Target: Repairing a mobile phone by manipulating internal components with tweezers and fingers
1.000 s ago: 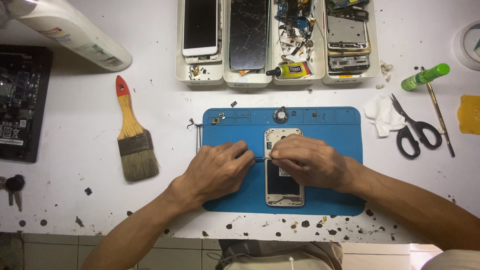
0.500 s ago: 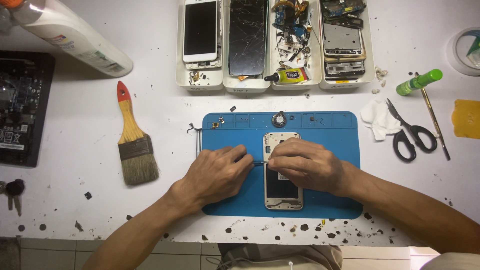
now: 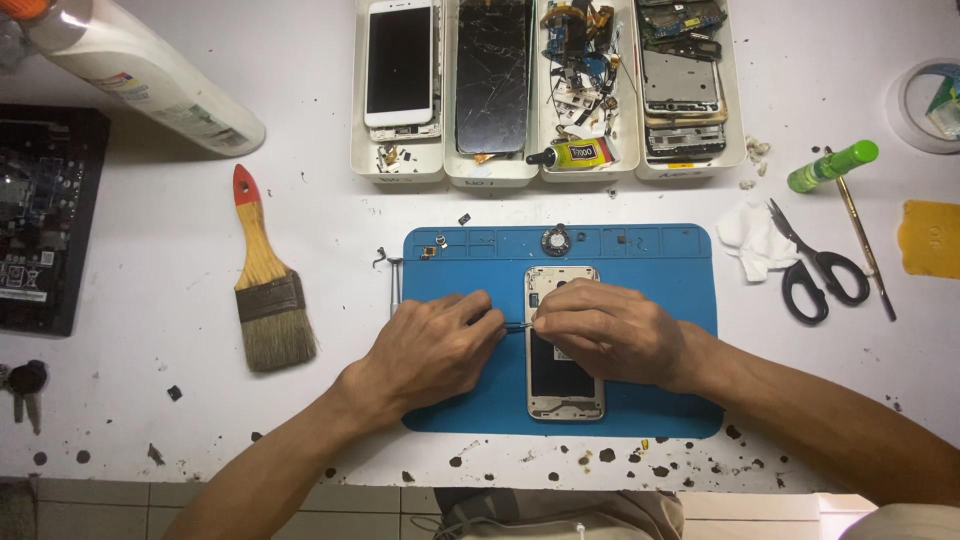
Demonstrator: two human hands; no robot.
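On the blue rubber mat (image 3: 660,270), both the left hand (image 3: 432,345) and the right hand (image 3: 610,330) pinch a thin metal tool (image 3: 518,325) over the back-off, half-dismantled gold phone (image 3: 562,385).

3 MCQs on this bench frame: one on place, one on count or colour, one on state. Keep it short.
1. Where does the opened phone lie?
A. on the blue mat
B. in a tray
C. on the bare table

2. How many white trays stand at the top?
A. two
B. four
C. six

3. The scissors are:
A. held
B. lying untouched
C. in a tray

Key: 1 A, phone rests mid-mat under both hands; 2 B, four side by side; 3 B, they lie right of the mat, away from the left hand and right hand.
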